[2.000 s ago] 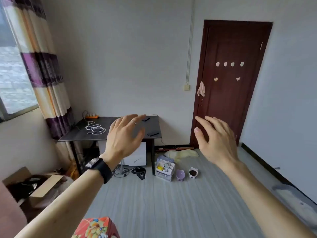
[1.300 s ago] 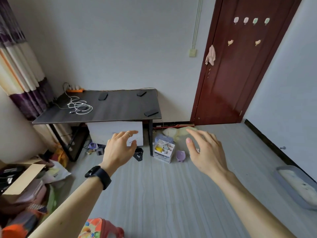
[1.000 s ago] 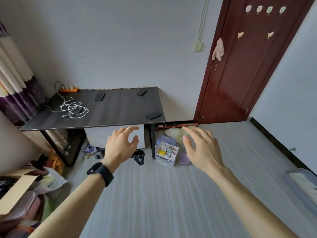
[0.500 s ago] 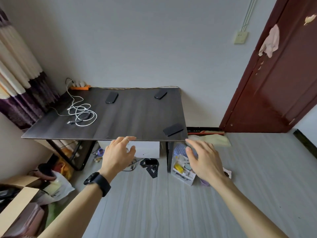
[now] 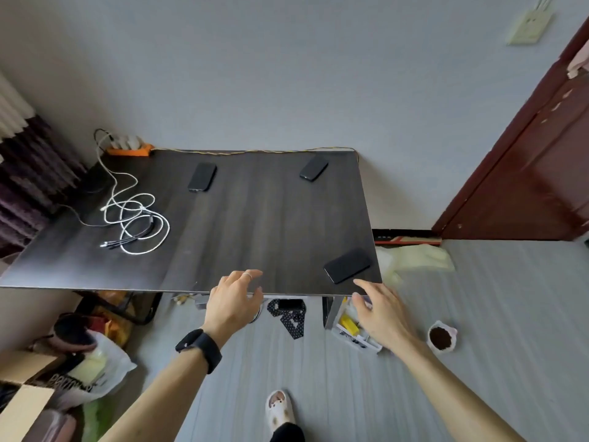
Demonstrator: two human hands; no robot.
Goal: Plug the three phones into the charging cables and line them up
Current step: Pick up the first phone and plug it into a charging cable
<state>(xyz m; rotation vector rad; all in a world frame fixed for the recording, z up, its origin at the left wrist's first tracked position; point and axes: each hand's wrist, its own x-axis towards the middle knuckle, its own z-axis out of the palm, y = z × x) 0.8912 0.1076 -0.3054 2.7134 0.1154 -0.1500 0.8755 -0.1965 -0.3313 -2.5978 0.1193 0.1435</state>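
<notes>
Three black phones lie apart on a dark table (image 5: 255, 224): one at the back left (image 5: 202, 177), one at the back right (image 5: 314, 167), one at the near right corner (image 5: 347, 265). Coiled white and black charging cables (image 5: 135, 221) lie on the left side and run to an orange power strip (image 5: 128, 150) at the back left corner. My left hand (image 5: 234, 299) hovers open at the table's front edge. My right hand (image 5: 381, 311) is open too, just in front of the near right phone, apart from it.
A dark red door (image 5: 538, 161) stands to the right. Under and beside the table are a white organiser tray (image 5: 353, 333), a small bowl of dark grounds (image 5: 441, 339), bags and a cardboard box (image 5: 22, 406) at the left. My slippered foot (image 5: 279, 409) is on the grey floor.
I have come closer to the table, which now fills the middle of the view. Both hands stayed open and now reach its front edge, the right one nearing the closest phone.
</notes>
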